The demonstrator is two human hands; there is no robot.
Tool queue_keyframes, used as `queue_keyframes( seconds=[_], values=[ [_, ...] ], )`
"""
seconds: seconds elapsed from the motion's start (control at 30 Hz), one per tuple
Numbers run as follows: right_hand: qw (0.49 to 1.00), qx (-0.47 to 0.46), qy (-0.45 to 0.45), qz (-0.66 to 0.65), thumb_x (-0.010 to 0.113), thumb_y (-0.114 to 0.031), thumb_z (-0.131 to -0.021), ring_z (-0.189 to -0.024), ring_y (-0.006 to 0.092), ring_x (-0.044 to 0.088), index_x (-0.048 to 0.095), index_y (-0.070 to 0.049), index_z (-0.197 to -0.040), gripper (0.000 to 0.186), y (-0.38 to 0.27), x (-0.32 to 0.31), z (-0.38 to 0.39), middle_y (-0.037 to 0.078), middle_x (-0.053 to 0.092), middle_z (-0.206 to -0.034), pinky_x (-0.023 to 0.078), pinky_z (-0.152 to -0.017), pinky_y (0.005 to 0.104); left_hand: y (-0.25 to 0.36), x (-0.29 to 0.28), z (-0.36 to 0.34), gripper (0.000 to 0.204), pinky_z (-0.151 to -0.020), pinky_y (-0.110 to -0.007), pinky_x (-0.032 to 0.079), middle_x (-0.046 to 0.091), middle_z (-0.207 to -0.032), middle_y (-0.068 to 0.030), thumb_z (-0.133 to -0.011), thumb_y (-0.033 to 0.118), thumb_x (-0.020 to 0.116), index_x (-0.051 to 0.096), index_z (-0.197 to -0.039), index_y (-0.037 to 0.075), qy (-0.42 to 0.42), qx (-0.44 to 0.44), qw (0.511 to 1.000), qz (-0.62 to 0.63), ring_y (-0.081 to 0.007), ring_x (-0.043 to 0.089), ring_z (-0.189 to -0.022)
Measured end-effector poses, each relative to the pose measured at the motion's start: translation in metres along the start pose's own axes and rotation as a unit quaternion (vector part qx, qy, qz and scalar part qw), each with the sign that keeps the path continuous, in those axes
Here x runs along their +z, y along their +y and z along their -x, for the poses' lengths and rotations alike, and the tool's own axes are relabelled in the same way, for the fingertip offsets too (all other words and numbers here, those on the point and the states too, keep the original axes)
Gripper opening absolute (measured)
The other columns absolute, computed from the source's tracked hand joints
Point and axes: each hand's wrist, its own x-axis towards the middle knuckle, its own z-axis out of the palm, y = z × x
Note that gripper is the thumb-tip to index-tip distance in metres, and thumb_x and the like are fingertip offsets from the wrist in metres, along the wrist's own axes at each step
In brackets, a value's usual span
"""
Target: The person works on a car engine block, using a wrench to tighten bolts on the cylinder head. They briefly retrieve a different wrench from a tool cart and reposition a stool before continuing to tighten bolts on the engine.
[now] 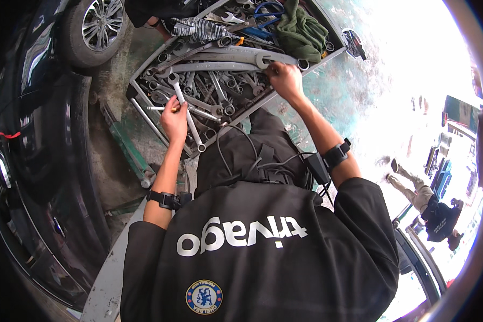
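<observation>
My left hand is closed around a silver combination wrench, its open jaw pointing away and its ring end toward me. A thin metal rod also sticks out beside the fingers of that hand; whether it is gripped cannot be told. My right hand has its fingers curled at the right end of a long, large wrench that lies across the tool drawer. The fingertips are partly hidden there. Under both hands, several smaller wrenches are heaped in the drawer.
A person's hand in a patterned glove reaches over the drawer's far left. Green cloth and blue-handled pliers lie at its far right. A black car and a green jack stand left. Another person is far right.
</observation>
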Motion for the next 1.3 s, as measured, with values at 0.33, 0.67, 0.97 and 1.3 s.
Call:
queue_keyframes(
  seconds=[0.33,0.67,0.97,1.3],
  values=[
    [0.982,0.055,0.023,0.177,0.065,-0.034,-0.079,-0.072,0.0342,0.066,0.074,-0.015,-0.091,0.024,0.02,-0.052,-0.049,0.015,0.068,-0.077,0.053,-0.067,0.0429,0.069,0.068,-0.008,0.039,-0.099,-0.038,0.045,0.058,-0.127,-0.0155,-0.086,0.006,0.059,0.058,-0.125,0.008,-0.249,0.293,0.918,-0.1,-0.0316,0.054,-0.12],
    [0.998,-0.023,0.065,-0.001,0.068,-0.017,-0.08,-0.065,0.0266,0.066,0.067,-0.007,-0.096,0.019,0.037,-0.038,0.014,0.01,0.068,-0.076,0.052,-0.058,0.036,0.077,0.074,-0.035,0.034,-0.103,-0.041,0.04,0.066,-0.105,-0.0175,-0.075,0.0,0.056,0.063,-0.108,0.0,-0.305,0.459,0.812,-0.196,-0.0304,0.058,-0.111],
    [0.974,-0.216,-0.054,-0.05,0.065,-0.005,-0.076,-0.069,0.0295,0.063,0.065,-0.005,-0.092,0.016,0.022,-0.016,0.016,0.011,0.064,-0.078,0.051,-0.061,0.0398,0.069,0.056,-0.028,0.025,-0.103,-0.043,0.041,0.065,-0.102,-0.0151,-0.075,-0.002,0.053,0.06,-0.099,0.0,-0.325,0.407,0.829,-0.201,-0.0331,0.06,-0.102],
    [0.9,0.026,-0.393,-0.188,0.067,-0.042,-0.078,-0.096,0.0329,0.065,0.062,-0.003,-0.113,0.053,-0.029,0.053,0.002,0.016,0.069,-0.1,0.051,-0.085,0.0393,0.04,-0.005,0.019,0.029,-0.085,-0.036,0.049,0.067,-0.11,-0.0108,-0.09,0.015,0.061,0.061,-0.118,0.007,-0.153,0.11,0.973,-0.136,-0.0301,0.064,-0.099]
  ],
)
